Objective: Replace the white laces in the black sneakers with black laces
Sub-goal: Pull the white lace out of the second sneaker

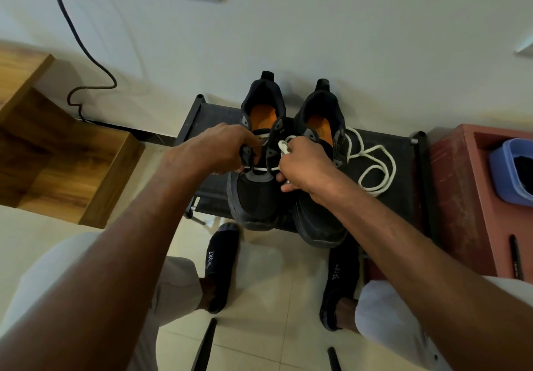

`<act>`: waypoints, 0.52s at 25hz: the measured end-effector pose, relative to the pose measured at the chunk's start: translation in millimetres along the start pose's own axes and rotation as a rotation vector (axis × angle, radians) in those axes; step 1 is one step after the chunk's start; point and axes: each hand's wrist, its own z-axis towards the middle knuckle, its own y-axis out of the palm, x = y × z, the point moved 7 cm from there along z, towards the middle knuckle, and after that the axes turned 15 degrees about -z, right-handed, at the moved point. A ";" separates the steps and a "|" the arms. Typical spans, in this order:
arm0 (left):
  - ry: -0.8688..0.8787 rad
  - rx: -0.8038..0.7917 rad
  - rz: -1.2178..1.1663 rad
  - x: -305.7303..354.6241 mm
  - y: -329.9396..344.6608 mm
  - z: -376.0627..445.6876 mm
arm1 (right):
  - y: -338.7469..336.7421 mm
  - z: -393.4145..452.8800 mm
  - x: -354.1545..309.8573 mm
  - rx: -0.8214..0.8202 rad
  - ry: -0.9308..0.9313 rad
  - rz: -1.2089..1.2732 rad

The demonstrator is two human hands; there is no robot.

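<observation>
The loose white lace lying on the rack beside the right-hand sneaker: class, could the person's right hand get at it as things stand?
Probably yes. The loose white lace lies uncovered on the rack, just beyond the right hand, with nothing between them. But that hand is already pinching the left sneaker's lace, so it must let go first.

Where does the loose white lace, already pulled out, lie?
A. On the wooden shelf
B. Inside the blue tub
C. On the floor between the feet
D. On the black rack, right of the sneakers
D: the loose white lace lies coiled on the black rack, right of the sneakers.
</observation>
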 end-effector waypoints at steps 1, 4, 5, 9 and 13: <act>0.005 0.005 0.007 0.3 -0.4 1.7 | 0.1 0.4 0.7 0.006 0.004 -0.001; 0.015 0.001 0.027 1.8 -1.6 3.8 | -1.7 -2.3 0.8 0.011 0.011 -0.021; 0.017 -0.010 0.018 1.1 -2.8 3.0 | -2.6 -3.8 -0.8 0.016 0.007 -0.042; 0.007 -0.061 -0.062 -4.9 -3.6 -0.4 | -5.3 -9.7 -6.8 0.052 -0.023 -0.129; 0.013 -0.037 -0.081 -7.8 -7.1 -0.3 | -11.5 -11.0 1.7 0.059 0.066 0.156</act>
